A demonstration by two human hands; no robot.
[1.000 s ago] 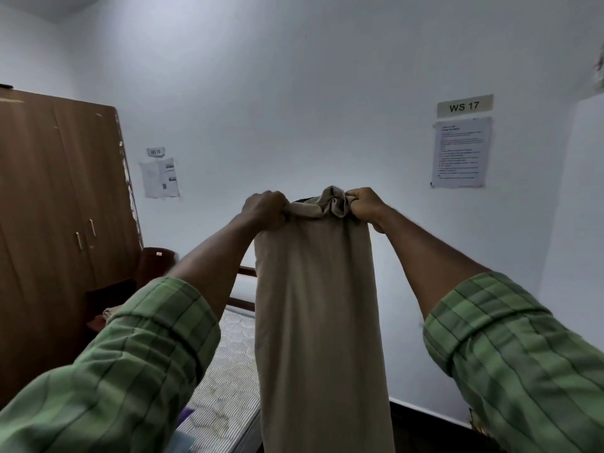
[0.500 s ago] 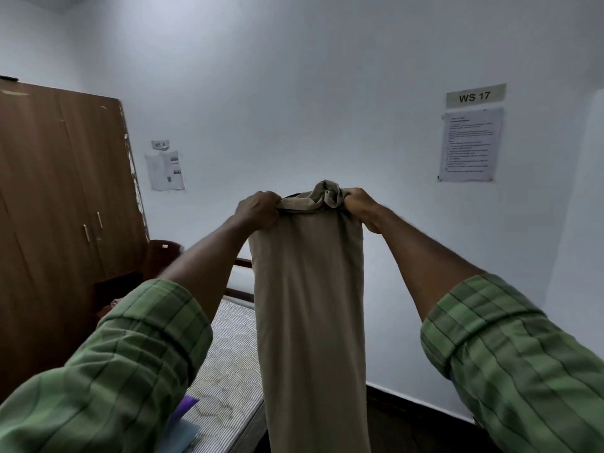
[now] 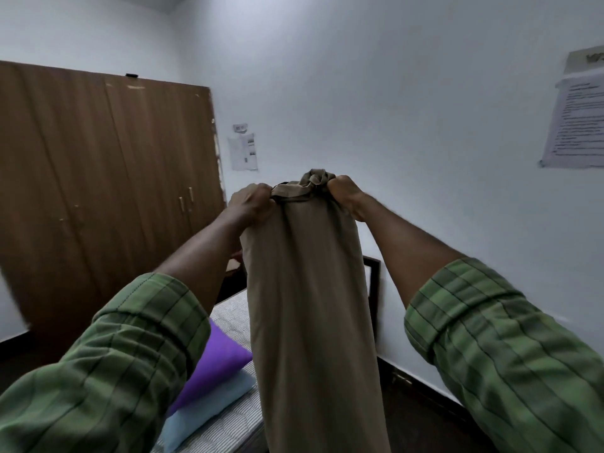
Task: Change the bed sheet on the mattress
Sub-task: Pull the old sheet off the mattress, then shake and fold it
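A beige bed sheet [image 3: 310, 305] hangs folded in a long narrow column in front of me. My left hand [image 3: 251, 204] grips its top edge on the left, and my right hand [image 3: 343, 192] grips the bunched top on the right, both held up at arm's length. Below and to the left lies the bare quilted mattress [image 3: 228, 313] on a dark bed frame [image 3: 372, 289]. The sheet hides much of the mattress.
A purple pillow [image 3: 215, 364] lies on a light blue pillow [image 3: 209, 407] on the mattress. A tall brown wardrobe [image 3: 108, 197] stands at the left. White walls carry paper notices [image 3: 575, 122]. Dark floor [image 3: 421, 416] shows right of the bed.
My view has swung left and down, so the pillows and more wardrobe show. Both hands keep their grip on the sheet's top.
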